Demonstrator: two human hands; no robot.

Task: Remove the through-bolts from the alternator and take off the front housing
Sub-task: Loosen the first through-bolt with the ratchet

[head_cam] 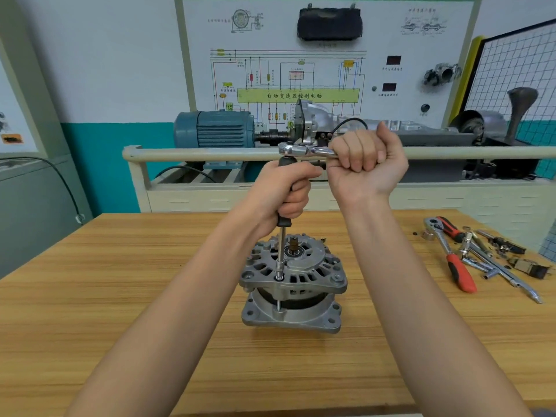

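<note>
A grey alternator (293, 284) stands upright on the wooden table (120, 296), front housing (304, 270) on top, shaft end pointing up. A long socket driver (281, 251) stands vertically with its socket on a through-bolt (279, 278) at the housing's front left. My left hand (285, 191) grips the driver's black handle. A chrome ratchet (298, 150) sits on the driver's top end, and my right hand (365, 164) grips its handle in a fist. The bolt's shank shows in the gap between the two housings.
At the table's right lie a red-handled ratchet (460, 272), another red-and-black ratchet (445, 228), chrome extension bars (505, 272), a socket (427, 235) and small parts (529, 266). Behind the table stands a training bench with a rail (195, 153), a blue motor (213, 130) and a wiring board.
</note>
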